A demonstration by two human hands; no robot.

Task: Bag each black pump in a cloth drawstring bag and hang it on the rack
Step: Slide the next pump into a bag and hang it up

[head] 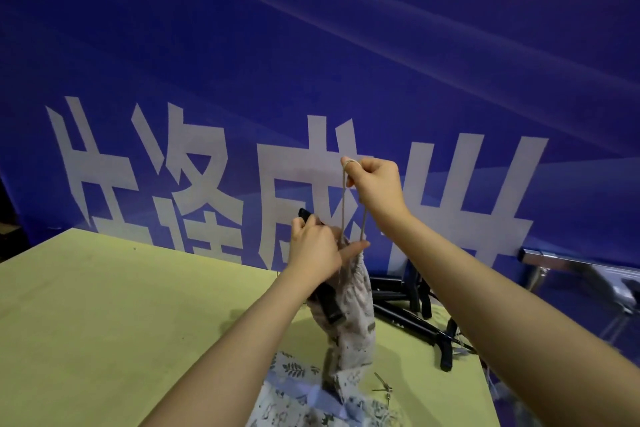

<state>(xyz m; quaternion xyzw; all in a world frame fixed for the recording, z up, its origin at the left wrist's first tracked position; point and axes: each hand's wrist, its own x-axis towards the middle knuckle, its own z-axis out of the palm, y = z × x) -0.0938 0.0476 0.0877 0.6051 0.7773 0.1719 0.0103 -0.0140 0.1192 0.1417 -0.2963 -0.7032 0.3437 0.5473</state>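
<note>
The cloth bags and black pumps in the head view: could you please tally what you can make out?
Cloth bag held up, drawstring pulled: 1
Cloth bags lying flat on the table: at least 2; overlapping, exact number unclear
Black pumps on the table: a pile, uncountable
Pump in the held bag: 1
Total: at least 4, plus the pile

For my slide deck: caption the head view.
Right hand pulls the drawstring up while left hand pinches the bag mouth around a black pump.

Two bare forearms, no sleeves, unadorned fingers [347, 163]

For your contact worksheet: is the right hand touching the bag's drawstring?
Touching. The head view shows the drawstring looped over the right hand.
</note>
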